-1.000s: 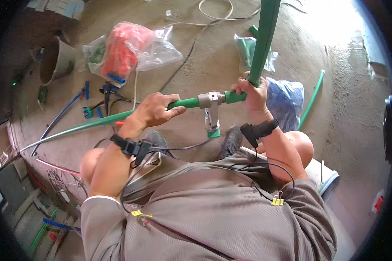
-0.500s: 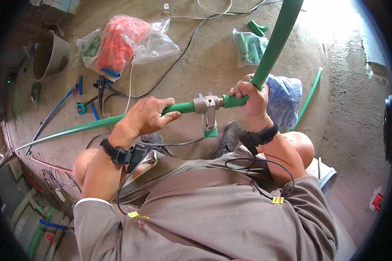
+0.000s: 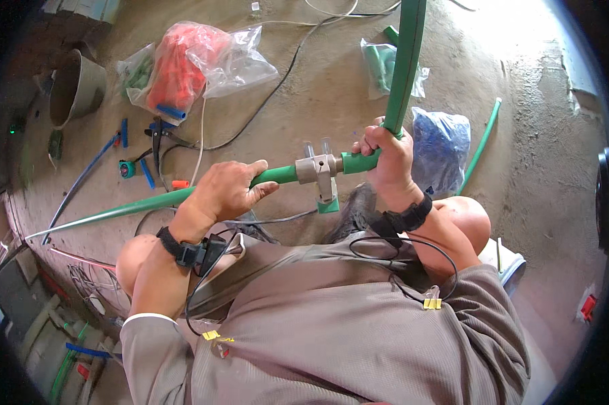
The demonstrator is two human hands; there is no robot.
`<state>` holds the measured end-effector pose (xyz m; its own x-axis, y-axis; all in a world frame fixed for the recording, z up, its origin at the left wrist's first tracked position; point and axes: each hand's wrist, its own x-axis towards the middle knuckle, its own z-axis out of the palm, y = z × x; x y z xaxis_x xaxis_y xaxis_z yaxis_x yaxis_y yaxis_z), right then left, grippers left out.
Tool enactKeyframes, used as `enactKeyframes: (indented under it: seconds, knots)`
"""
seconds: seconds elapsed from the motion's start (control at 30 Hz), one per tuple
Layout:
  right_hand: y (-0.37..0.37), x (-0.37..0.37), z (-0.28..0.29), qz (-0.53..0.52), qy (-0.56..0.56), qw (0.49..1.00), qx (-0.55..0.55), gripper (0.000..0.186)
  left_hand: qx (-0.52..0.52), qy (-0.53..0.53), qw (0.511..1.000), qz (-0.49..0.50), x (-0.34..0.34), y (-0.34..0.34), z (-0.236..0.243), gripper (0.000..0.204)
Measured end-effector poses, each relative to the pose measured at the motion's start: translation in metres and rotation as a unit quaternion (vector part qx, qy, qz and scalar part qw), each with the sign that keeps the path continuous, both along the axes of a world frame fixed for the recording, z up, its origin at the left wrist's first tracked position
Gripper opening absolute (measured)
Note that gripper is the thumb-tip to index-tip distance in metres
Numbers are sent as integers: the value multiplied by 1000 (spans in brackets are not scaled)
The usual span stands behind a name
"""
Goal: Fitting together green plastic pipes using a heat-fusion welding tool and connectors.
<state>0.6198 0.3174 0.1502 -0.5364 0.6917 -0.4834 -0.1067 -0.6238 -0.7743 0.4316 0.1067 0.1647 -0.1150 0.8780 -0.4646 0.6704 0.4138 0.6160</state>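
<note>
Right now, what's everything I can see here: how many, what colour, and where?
Long pipe: one, green, in the left hand
Second pipe: one, green, in the right hand
Metal tool: one, silver-grey, between them
Red-filled bag: one, clear, upper left floor
Green-filled bag: one, clear, upper floor
Blue bag: one, blue, beyond the right knee
Loose pipe: one, green, right floor
Bucket: one, grey, far left
Tape measure: one, teal and black, left floor
Blue pipe: one, blue, left floor
Clips: two, yellow, on the shirt
Wrist straps: two, black, one per wrist
Left-edge clutter: too dim to count
Left hand: one, bare, left of centre
Right hand: one, bare, right of centre
</note>
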Motion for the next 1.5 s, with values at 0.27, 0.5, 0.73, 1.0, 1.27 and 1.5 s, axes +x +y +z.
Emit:
enactKeyframes:
  seconds: [0.27, 0.5, 0.73, 1.0, 1.27, 1.5]
  knots:
    - [2, -2, -4, 0, -12, 999, -39, 13, 6, 11, 1000, -7, 0, 1, -4, 51]
    - [3, -6, -2, 25, -47, 998, -21, 12, 14, 9, 1000, -16, 0, 1, -7, 48]
    - [3, -8, -9, 47, -19, 998, -36, 10, -1, 18, 1000, 5, -3, -1, -7, 47]
    - [3, 2, -18, 49, 21, 999, -3, 15, -7, -15, 1000, -24, -5, 3, -8, 45]
    - [0, 1, -22, 59, 59, 995, 50, 18, 0, -3, 1000, -21, -7, 6, -13, 51]
    - [-3, 6, -23, 48, 89, 992, 79, 14, 9, -2, 1000, -23, -6, 6, -14, 54]
